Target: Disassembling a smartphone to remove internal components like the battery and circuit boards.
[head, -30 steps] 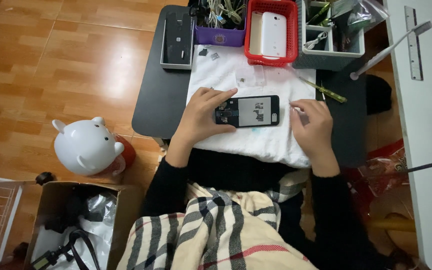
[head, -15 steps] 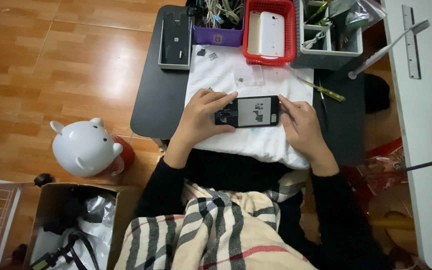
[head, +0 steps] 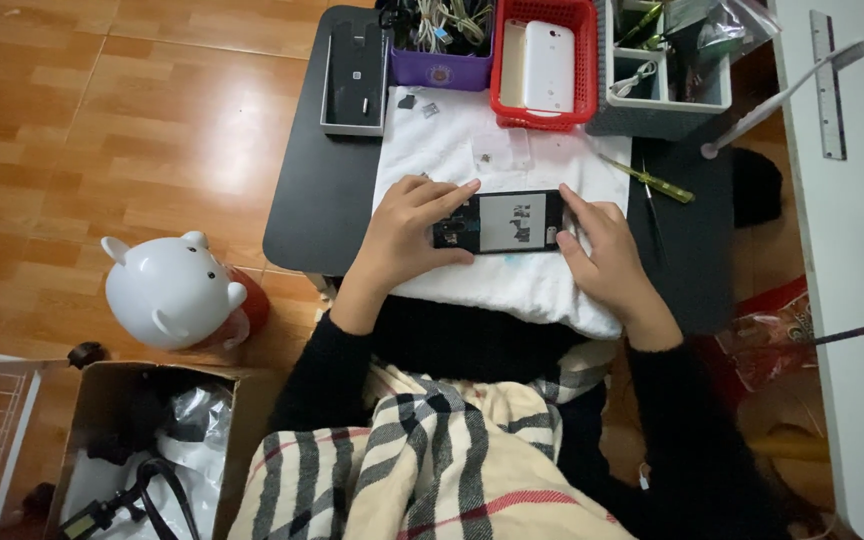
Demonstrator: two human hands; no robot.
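My hands (head: 407,235) (head: 602,255) grip both ends of the opened phone (head: 500,222); I keep it flat on the white cloth (head: 512,285)

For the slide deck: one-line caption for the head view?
Both hands, left hand and right hand, hold an opened phone on a white cloth over a black table.

Looks like a small home repair corner: a low black counter (head: 317,215) on wooden floor (head: 102,130), baskets of cables (head: 442,25) and what seem to be tools (head: 657,60), an opened phone (head: 500,222) on white cloth (head: 512,285).
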